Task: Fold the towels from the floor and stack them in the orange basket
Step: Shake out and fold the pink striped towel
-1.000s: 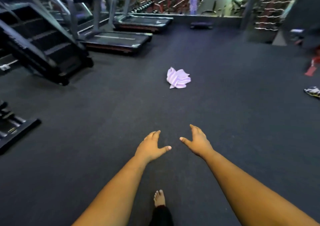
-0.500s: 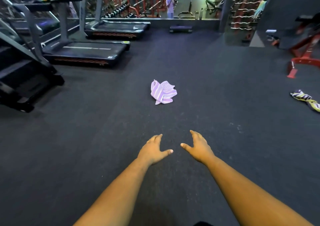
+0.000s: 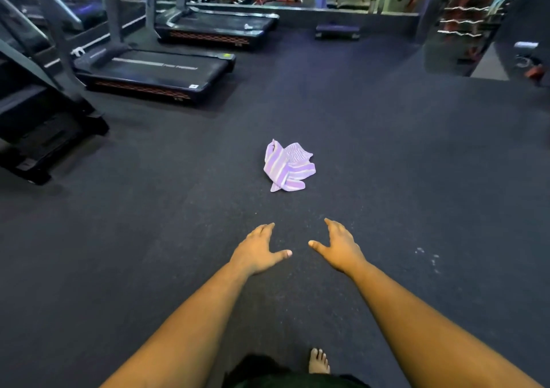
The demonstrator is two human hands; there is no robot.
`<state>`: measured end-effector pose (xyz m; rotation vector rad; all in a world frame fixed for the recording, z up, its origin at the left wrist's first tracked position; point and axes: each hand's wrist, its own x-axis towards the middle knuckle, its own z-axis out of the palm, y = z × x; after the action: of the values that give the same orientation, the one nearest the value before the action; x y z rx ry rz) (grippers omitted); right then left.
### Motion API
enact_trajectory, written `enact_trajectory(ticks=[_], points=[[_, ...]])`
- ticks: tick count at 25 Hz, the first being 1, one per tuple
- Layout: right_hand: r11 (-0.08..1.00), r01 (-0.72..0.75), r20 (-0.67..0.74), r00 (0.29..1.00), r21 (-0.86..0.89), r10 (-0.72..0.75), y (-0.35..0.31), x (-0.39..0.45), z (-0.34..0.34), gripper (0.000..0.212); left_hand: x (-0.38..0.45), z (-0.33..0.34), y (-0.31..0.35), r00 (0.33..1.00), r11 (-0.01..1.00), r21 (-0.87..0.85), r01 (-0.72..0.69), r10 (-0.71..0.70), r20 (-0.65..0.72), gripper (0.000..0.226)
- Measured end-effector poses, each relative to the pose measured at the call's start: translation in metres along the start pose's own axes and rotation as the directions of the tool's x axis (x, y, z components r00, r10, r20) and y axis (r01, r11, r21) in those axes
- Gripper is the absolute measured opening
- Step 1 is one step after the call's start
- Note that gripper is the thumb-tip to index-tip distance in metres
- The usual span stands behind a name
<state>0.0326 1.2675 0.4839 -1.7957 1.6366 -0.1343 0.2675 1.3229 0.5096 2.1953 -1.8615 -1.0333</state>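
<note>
Because the crumpled lilac-and-white striped cloth towel (image 3: 288,166) looks soft and light, I would pinch one raised corner; my left hand (image 3: 258,251) and right hand (image 3: 339,247) are spread, holding nothing.

The towel (image 3: 288,167) is soft cloth, crumpled, with purple and white stripes. The floor (image 3: 401,179) looks like matt dark rubber, a little grainy. The treadmills (image 3: 148,75) have glossy black plastic edges and matt belts.

Faint lettering on near treadmill (image 3: 154,72) deck, too blurred to read.
</note>
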Motion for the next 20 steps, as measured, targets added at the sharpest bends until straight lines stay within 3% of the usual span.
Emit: enact_trajectory(ticks=[10, 20], points=[[0.998, -0.036, 0.103, 0.994, -0.043, 0.04, -0.041, 0.279, -0.04, 0.092, 0.27, -0.079, -0.027, 0.995, 0.988, -0.125, 0.086, -0.079, 0.059, 0.105], [0.992, -0.123, 0.215, 0.97, 0.017, 0.117, -0.094, 0.525, -0.072, 0.088, 0.509, -0.184, -0.052, 0.974, 0.99, -0.068, 0.125, -0.11, 0.197, 0.109]])
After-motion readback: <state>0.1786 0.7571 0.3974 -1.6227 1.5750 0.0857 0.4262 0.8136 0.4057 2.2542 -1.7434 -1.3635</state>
